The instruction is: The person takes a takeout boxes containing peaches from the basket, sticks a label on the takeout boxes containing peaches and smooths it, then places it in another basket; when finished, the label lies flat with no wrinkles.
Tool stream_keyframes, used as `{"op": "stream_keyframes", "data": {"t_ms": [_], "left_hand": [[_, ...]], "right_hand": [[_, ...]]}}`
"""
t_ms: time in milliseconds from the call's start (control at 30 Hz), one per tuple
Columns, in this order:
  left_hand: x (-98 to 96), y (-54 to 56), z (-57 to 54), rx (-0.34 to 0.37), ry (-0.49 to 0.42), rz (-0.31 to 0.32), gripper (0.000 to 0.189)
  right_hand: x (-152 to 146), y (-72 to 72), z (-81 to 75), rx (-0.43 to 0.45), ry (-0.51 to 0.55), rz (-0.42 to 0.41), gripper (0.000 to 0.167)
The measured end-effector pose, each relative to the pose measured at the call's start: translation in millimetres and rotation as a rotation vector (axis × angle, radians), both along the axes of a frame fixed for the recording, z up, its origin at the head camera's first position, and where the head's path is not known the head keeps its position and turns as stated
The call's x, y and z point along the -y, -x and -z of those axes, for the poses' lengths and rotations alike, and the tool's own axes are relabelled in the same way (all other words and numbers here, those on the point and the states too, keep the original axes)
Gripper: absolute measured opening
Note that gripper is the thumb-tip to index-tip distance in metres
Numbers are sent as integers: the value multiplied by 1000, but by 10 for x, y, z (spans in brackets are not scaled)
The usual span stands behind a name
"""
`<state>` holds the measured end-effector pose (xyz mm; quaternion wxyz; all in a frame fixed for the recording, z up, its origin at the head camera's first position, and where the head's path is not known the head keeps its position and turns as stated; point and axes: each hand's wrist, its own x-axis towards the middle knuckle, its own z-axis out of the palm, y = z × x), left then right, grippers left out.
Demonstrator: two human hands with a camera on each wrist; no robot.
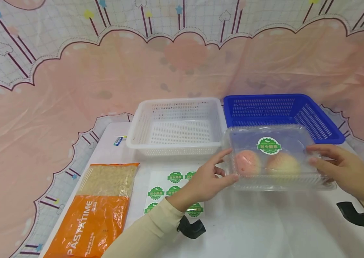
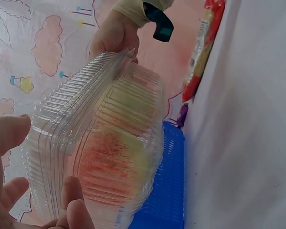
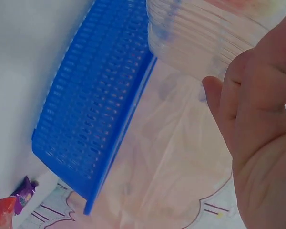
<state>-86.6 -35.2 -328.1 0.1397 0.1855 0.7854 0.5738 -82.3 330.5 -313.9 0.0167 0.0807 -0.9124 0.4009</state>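
A clear plastic clamshell box [image 1: 238,138] is held up in front of the baskets, its lid tilted toward me. My left hand [image 1: 205,182] grips its left end, thumb on the near side. At the opposite end, my right hand [image 1: 346,168] holds the box by its edge. Through the plastic show two peaches, a pinker one [image 1: 247,163] on the left and a yellower one [image 1: 283,166] beside it. A round green and white sticker [image 1: 269,146] is on the lid. In the left wrist view the peach [image 2: 114,164] nearest the camera is blushed red.
A white slotted basket [image 1: 177,146] stands behind my left hand, with a blue basket [image 1: 328,127] to its right, partly behind the box. The sticker sheet [image 1: 166,206] lies partly under my left forearm. An orange PASTATIME bag [image 1: 104,208] lies at left; a small blue packet [image 1: 118,141] lies behind it.
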Motion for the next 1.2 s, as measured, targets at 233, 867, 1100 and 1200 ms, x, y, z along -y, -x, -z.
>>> {"op": "stream_keyframes", "data": {"t_ms": [233, 867, 1100, 1200], "left_hand": [[-60, 46, -88, -26, -21, -12, 71], [-150, 311, -197, -35, -27, -1, 68], [-159, 352, -184, -28, -44, -7, 68], [-168, 368, -166, -38, -41, -11, 67]], "right_hand": [[-44, 31, -85, -23, 44, 16, 28], [-53, 229, -228, -45, -27, 131, 29], [-62, 309, -250, -34, -33, 173, 37], [-77, 350, -269, -26, -43, 189, 39]]}}
